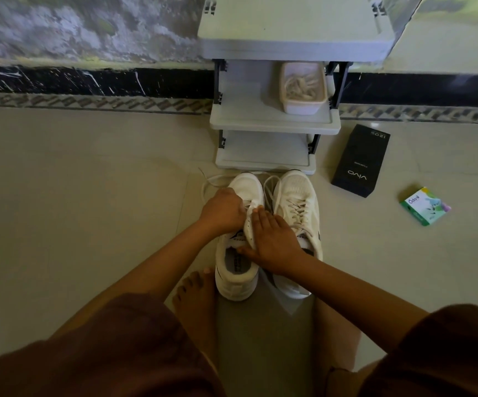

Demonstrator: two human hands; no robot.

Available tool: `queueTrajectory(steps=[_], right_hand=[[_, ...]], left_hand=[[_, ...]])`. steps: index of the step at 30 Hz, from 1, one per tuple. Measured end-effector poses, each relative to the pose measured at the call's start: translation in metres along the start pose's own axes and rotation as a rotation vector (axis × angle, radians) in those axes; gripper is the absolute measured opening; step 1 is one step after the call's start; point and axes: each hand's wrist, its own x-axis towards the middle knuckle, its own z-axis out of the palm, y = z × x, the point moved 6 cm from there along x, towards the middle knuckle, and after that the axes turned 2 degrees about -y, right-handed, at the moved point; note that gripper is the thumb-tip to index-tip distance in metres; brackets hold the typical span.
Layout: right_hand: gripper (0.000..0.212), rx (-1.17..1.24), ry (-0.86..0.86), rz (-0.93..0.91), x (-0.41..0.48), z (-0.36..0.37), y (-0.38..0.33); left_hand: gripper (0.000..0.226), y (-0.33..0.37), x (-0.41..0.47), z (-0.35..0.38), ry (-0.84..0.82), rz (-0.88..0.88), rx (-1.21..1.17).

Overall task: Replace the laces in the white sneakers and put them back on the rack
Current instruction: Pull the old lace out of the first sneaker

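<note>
Head view: both white sneakers stand on the floor just in front of the rack (272, 124), neither back on it yet. The left hand (223, 211) is curled over the lacing of the left sneaker (248, 186), seemingly pinching its lace (215, 177), which trails loose past the toe. The right hand (273, 242) lies flat on the tongue, fingers straight. The right sneaker (298, 202) is threaded but slack (old lace or new, I cannot tell). Most of the job looks undone. A dark box (359, 161) reads "vivo"; a green box (424, 206) reads "Odonil".

White sneakers (295, 207), grey rack (275, 121), black box (359, 161), green packet (424, 206), beige floor (88, 181).
</note>
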Motion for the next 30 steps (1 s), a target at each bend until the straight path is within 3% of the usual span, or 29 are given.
queueTrajectory(steps=[2, 3, 6, 10, 16, 21, 24, 26, 28, 30], right_hand=[[0.089, -0.004, 0.001, -0.001, 0.001, 0.0, -0.001], [0.088, -0.003, 0.007, 0.0, 0.001, -0.001, -0.001], [0.089, -0.006, -0.005, 0.018, 0.001, 0.001, 0.0], [0.089, -0.002, -0.01, 0.033, 0.001, 0.003, 0.002], [0.086, 0.006, -0.014, 0.042, 0.0, 0.004, 0.0], [0.083, -0.015, -0.025, 0.048, -0.001, 0.003, -0.001], [0.084, -0.027, -0.041, 0.043, 0.0, 0.002, -0.001], [0.084, -0.018, -0.056, 0.038, -0.001, 0.001, 0.001], [0.083, -0.008, -0.062, 0.042, -0.002, -0.001, 0.003], [0.081, -0.009, -0.056, 0.04, -0.003, -0.001, 0.002]], left_hand=[[0.018, 0.021, -0.01, 0.0, -0.163, 0.049, -0.466], [0.017, 0.03, -0.013, -0.005, -0.147, 0.088, -0.522], [0.012, 0.035, -0.011, -0.032, 0.099, 0.164, -0.199], [0.022, 0.001, -0.011, -0.022, -0.059, 0.025, 0.134], [0.018, 0.003, -0.005, -0.007, 0.078, 0.023, 0.222], [0.019, -0.001, 0.002, -0.001, 0.019, 0.064, 0.118], [0.012, -0.003, -0.001, -0.006, -0.001, 0.029, -0.37], [0.013, -0.002, -0.005, -0.005, -0.016, 0.009, -0.56], [0.013, 0.0, -0.005, -0.002, -0.015, 0.019, -0.543], [0.027, 0.002, -0.003, 0.001, -0.004, 0.042, -0.237]])
